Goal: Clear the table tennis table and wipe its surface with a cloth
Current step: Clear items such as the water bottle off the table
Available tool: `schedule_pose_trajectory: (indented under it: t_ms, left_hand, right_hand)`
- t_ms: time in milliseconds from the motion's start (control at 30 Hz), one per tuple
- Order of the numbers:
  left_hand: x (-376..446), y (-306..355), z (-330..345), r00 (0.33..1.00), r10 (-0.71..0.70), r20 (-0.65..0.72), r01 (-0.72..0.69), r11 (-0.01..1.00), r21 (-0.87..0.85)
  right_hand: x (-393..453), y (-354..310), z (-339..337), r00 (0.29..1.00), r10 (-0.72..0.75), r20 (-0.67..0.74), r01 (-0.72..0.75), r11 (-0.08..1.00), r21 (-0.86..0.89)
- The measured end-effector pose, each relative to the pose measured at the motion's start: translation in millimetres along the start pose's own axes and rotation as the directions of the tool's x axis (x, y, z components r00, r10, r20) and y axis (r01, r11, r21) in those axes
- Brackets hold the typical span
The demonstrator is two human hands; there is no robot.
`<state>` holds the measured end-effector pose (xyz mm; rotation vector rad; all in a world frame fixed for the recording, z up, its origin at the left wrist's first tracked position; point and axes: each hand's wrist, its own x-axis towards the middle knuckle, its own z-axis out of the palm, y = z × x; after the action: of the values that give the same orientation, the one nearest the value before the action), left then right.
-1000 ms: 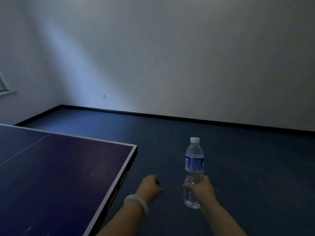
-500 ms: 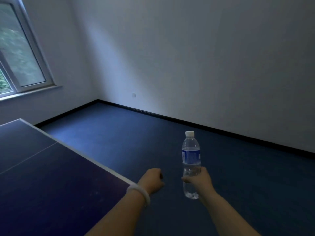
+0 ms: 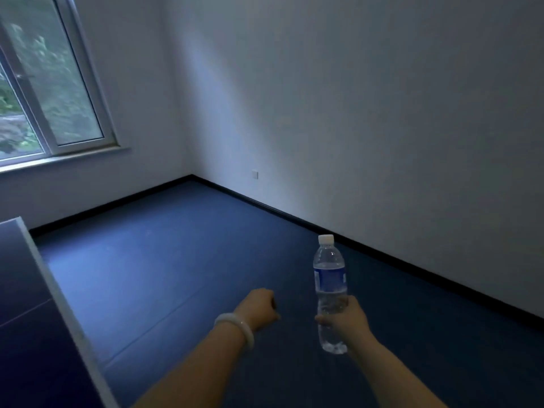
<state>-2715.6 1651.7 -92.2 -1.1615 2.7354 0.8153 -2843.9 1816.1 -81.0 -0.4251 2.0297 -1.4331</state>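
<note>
Clear water bottle (image 3: 329, 285) gripped upright by right hand (image 3: 347, 319), left hand (image 3: 259, 309) fisted, table (image 3: 26, 334) now further left

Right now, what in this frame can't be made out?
- Table: head view, mostly cut off by the left edge; whether anything remains on it is unseen.
- Left hand: fingers curled away; any contents hidden.
- Bottle label: too small to read.
- Cloth: none in view.

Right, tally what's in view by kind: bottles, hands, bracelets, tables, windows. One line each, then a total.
Bottles: 1, the water bottle, held upright in the right hand
Hands: 2, that one and the left hand, curled
Bracelets: 1, a pale bracelet on the left wrist
Tables: 1, the table tennis table
Windows: 1, the window
Total: 6
</note>
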Motion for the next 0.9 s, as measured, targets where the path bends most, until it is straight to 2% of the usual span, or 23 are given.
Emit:
schedule_pose_trajectory:
  t_ms: [200,433,567,733,833,900]
  left_hand:
    - [125,0,-30,0.996,-0.082,-0.034,0.082,0.996,-0.018]
    - [221,-29,-92,0.941,-0.307,-0.143,0.284,0.946,-0.159]
    - [241,-77,-118,0.865,-0.47,-0.172,0.42,0.869,-0.263]
    - [260,-169,-152,0.754,-0.63,-0.184,0.544,0.757,-0.361]
    - [273,-239,-188,0.703,-0.679,-0.212,0.576,0.718,-0.39]
    - [282,-288,-215,0.673,-0.707,-0.216,0.592,0.691,-0.415]
  right_hand:
    - [145,-40,26,0.993,0.001,0.121,0.003,1.0,-0.028]
    - [299,-114,92,0.934,-0.041,0.354,0.092,0.987,-0.128]
    - [344,-148,172,0.848,-0.056,0.527,0.149,0.98,-0.135]
    - [371,-166,303,0.715,-0.031,0.698,0.191,0.97,-0.153]
    - [385,-180,392,0.656,-0.045,0.753,0.238,0.96,-0.149]
    - [395,-194,449,0.644,-0.02,0.765,0.207,0.967,-0.149]
